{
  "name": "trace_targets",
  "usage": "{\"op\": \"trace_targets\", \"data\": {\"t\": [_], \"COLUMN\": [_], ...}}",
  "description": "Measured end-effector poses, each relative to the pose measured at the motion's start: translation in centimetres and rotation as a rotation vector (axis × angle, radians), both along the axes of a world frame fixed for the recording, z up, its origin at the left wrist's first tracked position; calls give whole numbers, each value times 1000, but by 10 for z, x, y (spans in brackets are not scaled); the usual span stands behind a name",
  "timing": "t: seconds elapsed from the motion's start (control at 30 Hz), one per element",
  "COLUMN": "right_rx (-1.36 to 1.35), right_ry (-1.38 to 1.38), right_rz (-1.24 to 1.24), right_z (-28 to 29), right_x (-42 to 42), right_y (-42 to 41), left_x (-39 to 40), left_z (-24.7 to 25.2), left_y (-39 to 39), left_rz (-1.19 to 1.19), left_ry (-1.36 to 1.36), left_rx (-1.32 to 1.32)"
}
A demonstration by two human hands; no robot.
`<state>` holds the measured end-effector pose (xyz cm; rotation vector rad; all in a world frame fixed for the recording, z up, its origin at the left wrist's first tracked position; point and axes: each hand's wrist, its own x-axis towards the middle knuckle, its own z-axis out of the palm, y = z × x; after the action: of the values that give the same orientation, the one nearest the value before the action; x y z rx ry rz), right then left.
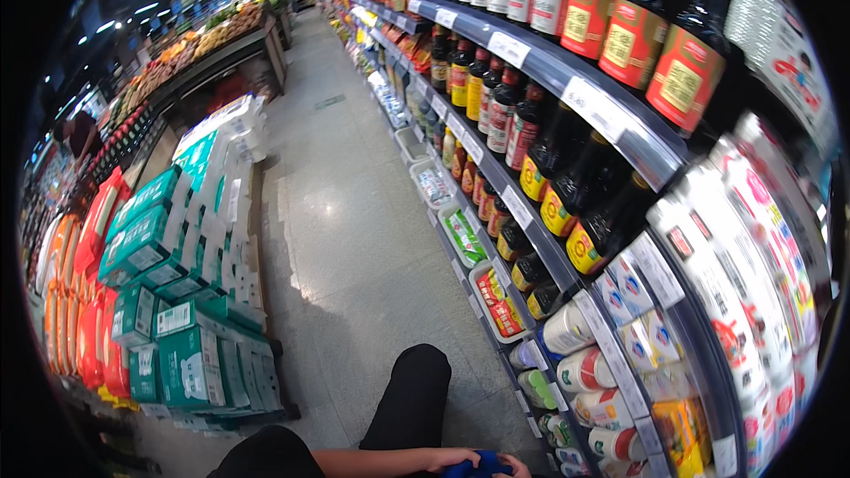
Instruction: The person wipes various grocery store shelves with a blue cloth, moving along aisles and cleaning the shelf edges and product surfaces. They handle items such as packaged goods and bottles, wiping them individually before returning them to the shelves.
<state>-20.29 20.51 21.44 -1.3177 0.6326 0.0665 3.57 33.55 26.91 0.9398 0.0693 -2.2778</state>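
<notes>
At the bottom edge of the view, a piece of blue fabric (486, 464) is bunched between my hands. My left hand (457, 457) grips it from the left, with the bare forearm running in from that side. On the other side my right hand (514, 465) has its fingers curled on the fabric, and most of it is cut off by the frame. What the fabric is cannot be made out. Both hands are low beside my black-trousered knee (413, 388), near the bottom of the right-hand shelves.
Dark-bottled sauces (511, 113) line the shelving (524, 56) on the right, with paper packs (704, 279) around its end. Green cartons (189, 365) are stacked on the left, beside red and orange bags (99, 338). The grey aisle floor (339, 212) runs toward a produce stand (199, 60).
</notes>
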Motion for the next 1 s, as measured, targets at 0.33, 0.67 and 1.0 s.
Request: {"op": "trace_targets", "data": {"t": [0.33,0.67,1.0], "right_rx": [12,-99,-398], "right_ry": [202,478,225], "right_rz": [18,241,588], "right_z": [52,263,378], "right_x": [16,214,530], "right_y": [-30,-62,-52], "left_x": [36,184,360], "left_z": [97,269,367], "left_y": [4,30,130], "left_rz": [25,285,847], "left_ry": [-283,-299,-101], "left_rx": [-77,-136,64]}}
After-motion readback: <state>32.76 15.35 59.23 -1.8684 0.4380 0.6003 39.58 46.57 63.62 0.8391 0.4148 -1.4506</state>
